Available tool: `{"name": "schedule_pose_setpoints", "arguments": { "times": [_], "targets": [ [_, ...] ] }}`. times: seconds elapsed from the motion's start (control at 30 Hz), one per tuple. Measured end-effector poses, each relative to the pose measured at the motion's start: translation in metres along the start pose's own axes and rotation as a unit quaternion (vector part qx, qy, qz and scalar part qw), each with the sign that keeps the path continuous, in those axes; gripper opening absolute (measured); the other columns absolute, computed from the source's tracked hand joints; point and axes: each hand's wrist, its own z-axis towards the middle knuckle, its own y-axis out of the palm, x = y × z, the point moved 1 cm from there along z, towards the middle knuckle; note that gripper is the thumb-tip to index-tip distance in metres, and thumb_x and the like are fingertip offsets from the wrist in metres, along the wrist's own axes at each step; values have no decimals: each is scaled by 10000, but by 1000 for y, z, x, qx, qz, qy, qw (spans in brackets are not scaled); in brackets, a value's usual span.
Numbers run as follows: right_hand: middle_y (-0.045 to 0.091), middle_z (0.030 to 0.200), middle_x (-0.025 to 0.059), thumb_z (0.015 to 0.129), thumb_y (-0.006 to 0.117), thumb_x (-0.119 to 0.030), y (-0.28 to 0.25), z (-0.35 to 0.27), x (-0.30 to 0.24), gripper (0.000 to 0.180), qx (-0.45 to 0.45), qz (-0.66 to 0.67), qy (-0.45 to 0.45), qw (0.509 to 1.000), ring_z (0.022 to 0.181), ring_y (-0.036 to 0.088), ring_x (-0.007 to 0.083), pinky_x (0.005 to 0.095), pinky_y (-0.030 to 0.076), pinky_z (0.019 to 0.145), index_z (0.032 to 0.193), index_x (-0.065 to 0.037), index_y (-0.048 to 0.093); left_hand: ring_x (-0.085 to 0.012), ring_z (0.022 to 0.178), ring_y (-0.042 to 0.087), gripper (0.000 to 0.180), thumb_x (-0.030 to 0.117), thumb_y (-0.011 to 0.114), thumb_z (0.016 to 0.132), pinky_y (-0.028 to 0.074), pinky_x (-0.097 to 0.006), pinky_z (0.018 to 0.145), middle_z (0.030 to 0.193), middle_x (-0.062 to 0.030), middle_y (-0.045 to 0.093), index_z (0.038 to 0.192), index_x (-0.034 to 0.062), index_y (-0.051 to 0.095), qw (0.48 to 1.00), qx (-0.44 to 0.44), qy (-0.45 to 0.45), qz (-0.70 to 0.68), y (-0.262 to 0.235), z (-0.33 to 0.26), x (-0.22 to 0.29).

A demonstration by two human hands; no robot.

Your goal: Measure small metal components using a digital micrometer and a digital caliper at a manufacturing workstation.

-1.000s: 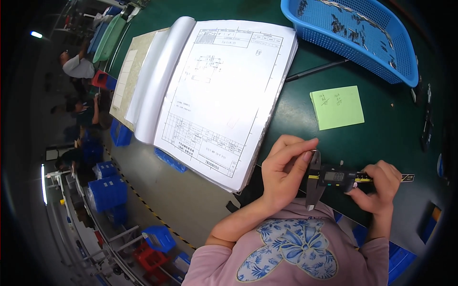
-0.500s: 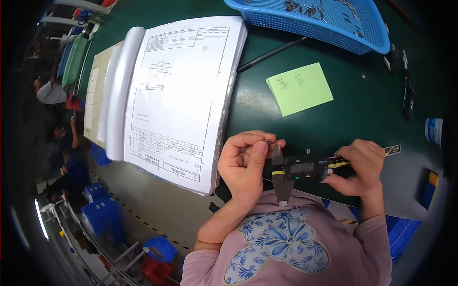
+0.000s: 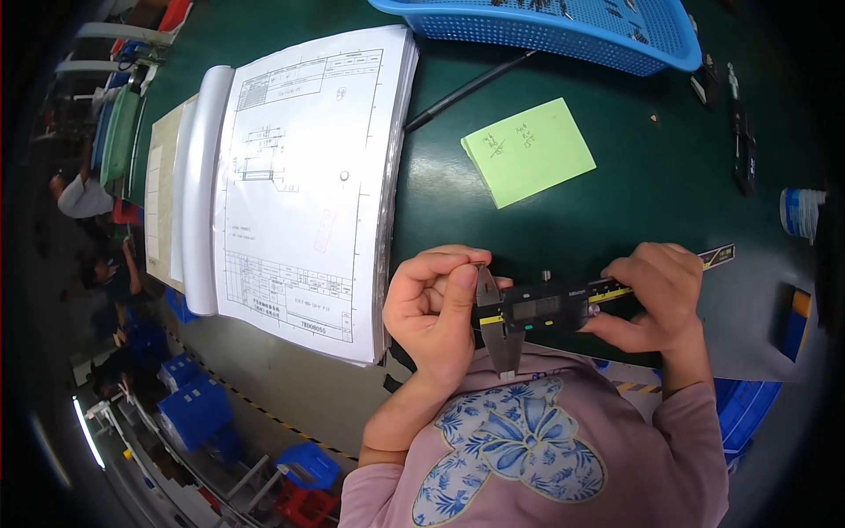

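Observation:
A black digital caliper (image 3: 550, 306) with a small display lies across the front of my body, its metal jaws toward my left. My right hand (image 3: 653, 297) is closed around its beam, the thumb by the round knob under the slider. The thumb and forefinger of my left hand (image 3: 431, 315) pinch a small metal part (image 3: 478, 263) at the upper jaw tips. Most of that part is hidden by the fingers, so its full shape does not show. The jaws look close together, touching or nearly touching the part.
An open binder with a technical drawing (image 3: 299, 202) lies to the left. Beyond my hands are a green notepad (image 3: 531, 154), a black pen (image 3: 471, 91) and a blue basket (image 3: 563, 37) of small metal parts. A dark tool (image 3: 742, 141) and a white-blue container (image 3: 799, 214) stand right.
The caliper jaws have come up against my left fingertips and the part pinched there. The binder, notepad and basket appear slightly further left and higher, as the view has shifted.

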Motion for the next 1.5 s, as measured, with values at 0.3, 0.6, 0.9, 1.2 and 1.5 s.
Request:
{"name": "schedule_pose_setpoints", "arguments": {
  "times": [0.3, 0.6, 0.9, 1.2, 1.5],
  "targets": [
    [399, 521, 36, 548, 677, -329, -1, 2, -3, 344, -19, 28, 1, 999, 405, 416, 173, 267, 296, 381, 658, -40, 527, -176, 672, 577, 69, -24, 476, 805, 518, -275, 633, 885, -182, 528, 864, -29, 442, 1000, 1, 10, 13, -1, -1, 1],
    [387, 536, 27, 526, 670, -297, -2, -2, -4, 323, -37, 33, 22, 999, 412, 401, 169, 271, 286, 387, 681, -49, 534, -181, 646, 581, 67, -13, 488, 803, 518, -272, 596, 863, -186, 530, 848, -29, 442, 998, 14, 35, 46, -1, -3, 1],
    [394, 529, 17, 539, 675, -332, 0, -1, -4, 336, -32, 26, 21, 999, 402, 403, 161, 268, 288, 376, 671, -60, 528, -176, 621, 577, 77, -13, 487, 802, 507, -266, 579, 869, -177, 525, 858, -20, 435, 997, 11, 47, 54, -3, 0, 3],
    [382, 487, -5, 554, 686, -449, -2, -8, 0, 401, 25, -3, 41, 999, 390, 403, 136, 240, 303, 376, 577, -94, 500, -130, 623, 534, 112, -35, 482, 772, 455, -203, 550, 813, -130, 502, 884, -44, 487, 898, -98, 215, 371, 11, 28, 79],
    [365, 484, -12, 550, 674, -466, -3, 5, 8, 395, 42, -19, 37, 998, 394, 403, 134, 241, 294, 375, 570, -110, 505, -241, 722, 547, 56, 78, 601, 657, 438, -328, 624, 767, -87, 546, 703, 67, 632, 614, -146, 333, 701, 78, 216, 59]
  ]
}}
